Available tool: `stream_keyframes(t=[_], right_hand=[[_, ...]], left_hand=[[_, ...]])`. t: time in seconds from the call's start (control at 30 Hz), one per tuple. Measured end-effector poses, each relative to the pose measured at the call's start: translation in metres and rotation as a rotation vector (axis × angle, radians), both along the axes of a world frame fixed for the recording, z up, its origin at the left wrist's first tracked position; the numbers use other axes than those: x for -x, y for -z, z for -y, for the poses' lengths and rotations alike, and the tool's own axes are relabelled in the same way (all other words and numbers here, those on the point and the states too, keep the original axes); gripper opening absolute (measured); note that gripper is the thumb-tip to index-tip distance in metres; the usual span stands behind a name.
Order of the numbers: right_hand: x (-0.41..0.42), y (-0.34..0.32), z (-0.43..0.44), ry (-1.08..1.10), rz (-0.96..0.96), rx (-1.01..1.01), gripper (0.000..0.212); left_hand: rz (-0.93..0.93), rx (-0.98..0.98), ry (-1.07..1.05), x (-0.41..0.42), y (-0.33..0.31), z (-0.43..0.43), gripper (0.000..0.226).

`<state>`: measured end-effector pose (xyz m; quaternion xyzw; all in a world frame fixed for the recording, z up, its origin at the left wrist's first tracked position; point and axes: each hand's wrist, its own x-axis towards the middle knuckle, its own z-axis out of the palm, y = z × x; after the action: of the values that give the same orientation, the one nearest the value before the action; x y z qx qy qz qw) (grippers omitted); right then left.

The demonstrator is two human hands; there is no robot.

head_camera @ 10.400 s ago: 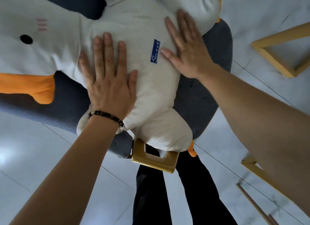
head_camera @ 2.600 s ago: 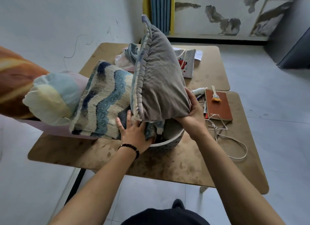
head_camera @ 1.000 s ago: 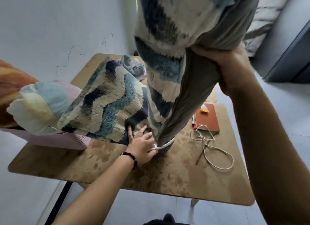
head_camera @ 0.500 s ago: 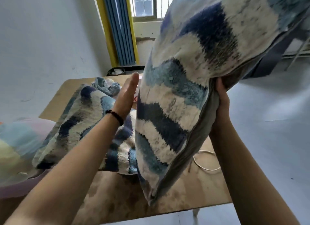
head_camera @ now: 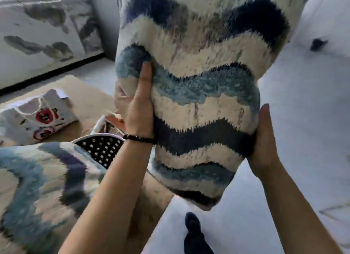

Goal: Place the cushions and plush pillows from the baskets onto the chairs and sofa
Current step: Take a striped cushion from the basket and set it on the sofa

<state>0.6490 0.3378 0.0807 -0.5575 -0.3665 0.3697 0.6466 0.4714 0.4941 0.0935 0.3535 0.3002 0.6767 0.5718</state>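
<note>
The head camera (the only view here) shows the shaggy tufted cushion with wavy navy, pale-blue and cream bands [head_camera: 198,94] held up on end in the air, clear of everything and above the pale floor [head_camera: 306,159]. The left hand [head_camera: 136,109], with a dark bead bracelet [head_camera: 138,138] at its wrist, pinches the cushion's left edge: the thumb digs into the front pile and the fingers go round behind. The right hand [head_camera: 263,140] presses its palm against the lower right edge, thumb straight up along it. Its fingers are hidden behind the cushion, so I cannot tell whether they curl.

A second ago the left hand was down at the white perforated plastic basket [head_camera: 100,145], steadying it while the right hand alone hauled the cushion out. Half a second ago it was rising, spread, beside the cushion. Now it has joined the hold, the basket stands free on the brown wooden table [head_camera: 89,94], and the view has swung toward open floor.

The pull-out looks finished and the carry begun. No chair or sofa shows here, so a turn is probably needed. A matching wavy cushion [head_camera: 37,187] (blurred) lies at lower left, overlapping the basket's near side, and is not yet placed.
</note>
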Motion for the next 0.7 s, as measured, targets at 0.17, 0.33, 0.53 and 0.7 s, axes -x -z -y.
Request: stream_keyframes(t=[0.17,0.33,0.53,0.7], right_hand=[[-0.003,0.017,0.13,0.622,0.219,-0.024,0.049],[-0.023,0.049,0.278,0.992,-0.02,0.017,0.022],[-0.034,0.108,0.46,1.345,-0.056,0.058,0.03],[-0.075,0.118,0.612,1.352,-0.022,0.036,0.034]], left_hand=[[-0.066,-0.099,0.293,-0.079,-0.002,0.11,0.046],[-0.273,-0.267,0.767,-0.138,0.021,0.223,0.073],[-0.444,-0.267,1.339,-0.207,0.056,0.364,0.059],[-0.467,-0.329,1.459,-0.279,0.082,0.512,0.04]])
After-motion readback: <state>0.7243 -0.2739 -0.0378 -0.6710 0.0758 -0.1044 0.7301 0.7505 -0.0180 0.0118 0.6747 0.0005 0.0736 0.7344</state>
